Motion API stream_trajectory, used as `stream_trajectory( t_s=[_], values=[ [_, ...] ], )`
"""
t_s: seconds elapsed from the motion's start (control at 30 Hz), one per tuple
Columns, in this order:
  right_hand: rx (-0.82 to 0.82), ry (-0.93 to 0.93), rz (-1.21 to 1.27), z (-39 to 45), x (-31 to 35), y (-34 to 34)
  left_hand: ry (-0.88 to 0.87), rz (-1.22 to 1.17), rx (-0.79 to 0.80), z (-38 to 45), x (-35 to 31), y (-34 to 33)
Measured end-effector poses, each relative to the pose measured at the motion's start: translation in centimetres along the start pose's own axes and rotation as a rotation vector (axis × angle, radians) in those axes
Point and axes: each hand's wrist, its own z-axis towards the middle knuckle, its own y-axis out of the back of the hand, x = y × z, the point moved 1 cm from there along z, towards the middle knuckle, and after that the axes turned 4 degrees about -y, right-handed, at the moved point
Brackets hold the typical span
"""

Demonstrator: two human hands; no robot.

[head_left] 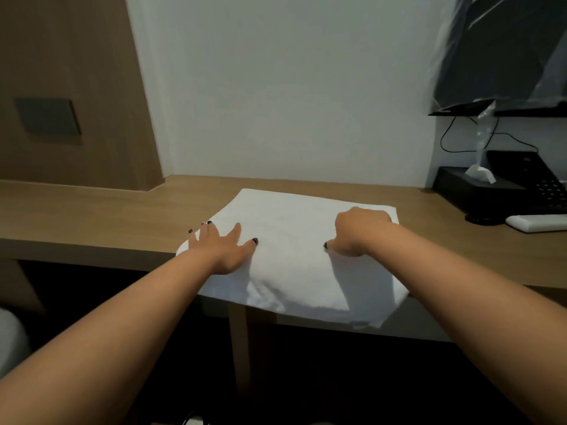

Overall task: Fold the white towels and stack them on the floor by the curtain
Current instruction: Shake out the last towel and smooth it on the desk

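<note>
A white towel (291,228), folded into a thick rectangle, lies on the wooden desk (92,216) with its near edge hanging over the front. My left hand (224,243) rests flat on the towel's left side, fingers spread. My right hand (359,231) presses on the right side with its fingers curled under, knuckles up; whether it pinches the cloth is hidden. No curtain or floor stack is in view.
A black tissue box (472,188), a black phone (534,179) and a white remote (537,223) sit at the desk's right end, under a plastic-wrapped TV (506,56). A wood panel (70,87) stands at left. Something white (10,338) shows at the lower left.
</note>
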Motion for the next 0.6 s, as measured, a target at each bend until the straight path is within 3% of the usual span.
stream_trajectory(
  t_s=[0.13, 0.2, 0.27, 0.43, 0.6],
  values=[
    [-0.013, 0.355, 0.341, 5.1, 0.7, -1.6, -0.077, 0.033, -0.062, 1.7, 0.3, -0.7],
    [-0.028, 0.416, 0.486, 7.7, 1.4, -2.7, -0.129, 0.040, -0.044, 2.4, 0.7, -0.9],
    [0.014, 0.413, 0.504, 10.0, 2.2, -3.9, -0.170, 0.039, -0.009, 3.3, 1.1, -0.6],
    [0.099, 0.340, 0.280, 13.5, 3.4, -5.2, -0.250, 0.024, 0.034, 7.2, 2.0, 0.3],
    [0.101, 0.195, 0.273, 15.2, 3.0, -5.5, -0.269, 0.173, -0.007, 11.7, 1.9, 1.4]
  ],
)
